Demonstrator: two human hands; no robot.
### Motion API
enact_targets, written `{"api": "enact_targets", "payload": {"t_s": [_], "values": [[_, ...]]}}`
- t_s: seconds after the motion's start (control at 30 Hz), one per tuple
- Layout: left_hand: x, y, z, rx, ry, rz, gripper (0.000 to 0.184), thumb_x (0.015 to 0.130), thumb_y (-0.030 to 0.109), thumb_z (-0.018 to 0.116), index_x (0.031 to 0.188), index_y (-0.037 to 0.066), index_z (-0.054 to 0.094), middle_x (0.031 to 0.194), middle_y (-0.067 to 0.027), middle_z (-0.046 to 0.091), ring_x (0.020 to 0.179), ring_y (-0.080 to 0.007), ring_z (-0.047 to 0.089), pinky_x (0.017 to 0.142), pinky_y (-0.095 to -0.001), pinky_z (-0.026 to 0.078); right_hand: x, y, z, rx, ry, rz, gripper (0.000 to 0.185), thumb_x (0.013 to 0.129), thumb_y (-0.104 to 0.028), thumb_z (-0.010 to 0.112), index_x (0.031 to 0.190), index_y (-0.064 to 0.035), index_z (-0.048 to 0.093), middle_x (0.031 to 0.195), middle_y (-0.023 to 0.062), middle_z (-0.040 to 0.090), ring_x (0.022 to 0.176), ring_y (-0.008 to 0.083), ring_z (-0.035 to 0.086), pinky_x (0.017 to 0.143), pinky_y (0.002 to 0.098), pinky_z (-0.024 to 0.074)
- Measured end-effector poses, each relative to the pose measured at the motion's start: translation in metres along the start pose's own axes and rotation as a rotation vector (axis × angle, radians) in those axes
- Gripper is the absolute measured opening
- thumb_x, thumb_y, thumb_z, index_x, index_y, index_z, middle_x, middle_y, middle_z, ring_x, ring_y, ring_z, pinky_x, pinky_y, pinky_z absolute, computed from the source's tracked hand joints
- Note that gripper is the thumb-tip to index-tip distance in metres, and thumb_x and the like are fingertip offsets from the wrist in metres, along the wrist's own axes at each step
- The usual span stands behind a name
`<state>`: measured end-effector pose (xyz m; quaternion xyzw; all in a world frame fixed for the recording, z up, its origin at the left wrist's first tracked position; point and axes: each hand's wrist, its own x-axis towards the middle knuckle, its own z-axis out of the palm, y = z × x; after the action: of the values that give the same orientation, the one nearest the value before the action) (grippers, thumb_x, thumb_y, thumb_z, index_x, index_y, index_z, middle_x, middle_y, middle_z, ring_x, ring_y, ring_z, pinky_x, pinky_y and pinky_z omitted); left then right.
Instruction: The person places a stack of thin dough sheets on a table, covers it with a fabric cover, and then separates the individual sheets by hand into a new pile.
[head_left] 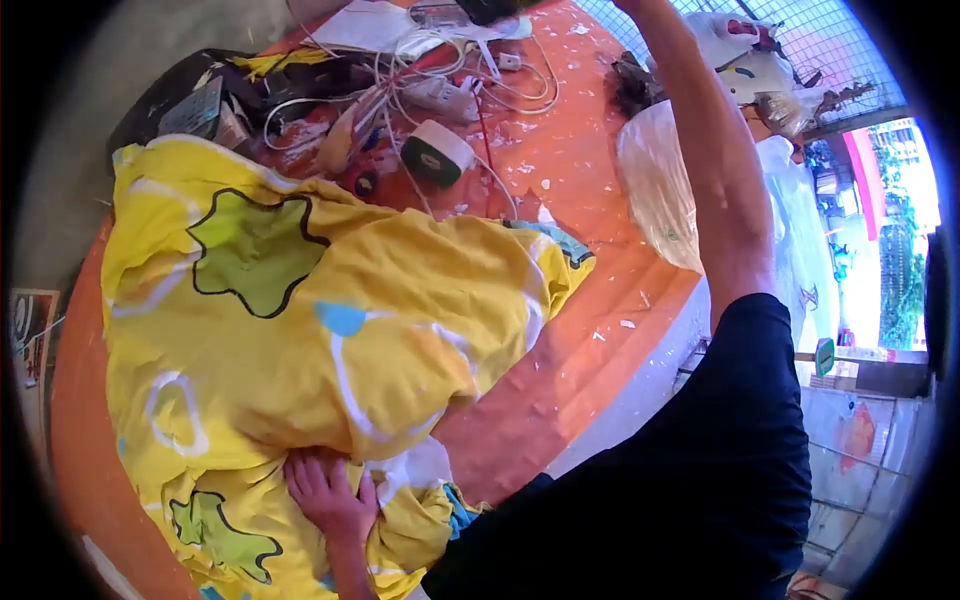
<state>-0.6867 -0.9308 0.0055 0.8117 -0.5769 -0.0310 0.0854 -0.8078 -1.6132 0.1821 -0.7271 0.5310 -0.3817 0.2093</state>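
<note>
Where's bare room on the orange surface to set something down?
Orange surface: strip right of the yellow cloth's lower half; upper patch between cords and pale plastic, lightly littered with scraps. Crowded: upper left, with cords, power strip, green-and-white box.

Yellow cloth [270,350], printed with black-outlined green shapes, pale looping lines and a blue patch. Spread loosely and wrinkled over the orange surface [530,400], from seven to eleven o'clock in the view, with a corner pointing toward two o'clock. Bunched near six o'clock, in contact with the left hand [333,500].
</note>
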Motion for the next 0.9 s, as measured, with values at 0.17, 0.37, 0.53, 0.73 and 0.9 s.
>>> {"api": "enact_targets", "payload": {"t_s": [0.17, 0.37, 0.53, 0.73, 0.9], "values": [[-0.003, -0.002, 0.006, 0.005, -0.026, -0.009, 0.048, 0.075, 0.029, 0.068, 0.110, -0.001, 0.055, 0.130, -0.0276, 0.047, 0.123, -0.0493, 0.040, 0.105, -0.0605, 0.031, 0.001, 0.105, -0.017, -1.132, -0.022, -0.920, 0.037, 0.074, -0.029, 0.077, 0.095, -0.0002, 0.067, 0.067, 0.0116, 0.064, 0.057, 0.0247, 0.065, 0.050, 0.0380, 0.0523], [-0.007, -0.002, 0.016, 0.115, -0.064, -0.064, 0.058, 0.082, 0.040, 0.062, 0.120, -0.003, 0.052, 0.134, -0.0312, 0.042, 0.125, -0.0526, 0.037, 0.105, -0.0616, 0.029, -0.001, 0.216, -0.033, -0.392, -0.036, 0.011, 0.041, 0.081, -0.036, 0.071, 0.098, 0.0009, 0.066, 0.075, 0.0086, 0.064, 0.068, 0.0196, 0.067, 0.063, 0.0351, 0.0510], [-0.014, -0.010, 0.026, 0.152, -0.070, -0.041, 0.067, 0.088, 0.047, 0.052, 0.130, -0.005, 0.046, 0.135, -0.0315, 0.042, 0.124, -0.0526, 0.039, 0.105, -0.0621, 0.029, -0.001, 0.241, -0.041, -0.212, -0.010, 0.121, 0.043, 0.082, -0.038, 0.068, 0.089, 0.0048, 0.066, 0.069, 0.0036, 0.061, 0.064, 0.0109, 0.063, 0.058, 0.0286, 0.0492], [-0.011, -0.008, 0.025, 0.158, -0.066, -0.035, 0.063, 0.091, 0.046, 0.051, 0.128, -0.004, 0.048, 0.133, -0.0300, 0.044, 0.123, -0.0513, 0.039, 0.103, -0.0614, 0.032, -0.033, 0.242, -0.037, -0.306, 0.248, 0.147, 0.042, 0.075, -0.032, 0.066, 0.103, -0.0004, 0.069, 0.085, 0.0158, 0.072, 0.081, 0.0262, 0.070, 0.080, 0.0364, 0.0525], [-0.007, -0.006, 0.023, 0.131, -0.048, -0.019, 0.061, 0.091, 0.046, 0.051, 0.125, -0.005, 0.049, 0.130, -0.0313, 0.045, 0.123, -0.0513, 0.040, 0.102, -0.0615, 0.032, -0.138, 0.217, 0.018, -0.142, 0.148, -0.161, 0.021, 0.085, -0.018, 0.069, 0.103, -0.0082, 0.066, 0.079, 0.0059, 0.069, 0.068, 0.0125, 0.064, 0.062, 0.0280, 0.0503]]}}
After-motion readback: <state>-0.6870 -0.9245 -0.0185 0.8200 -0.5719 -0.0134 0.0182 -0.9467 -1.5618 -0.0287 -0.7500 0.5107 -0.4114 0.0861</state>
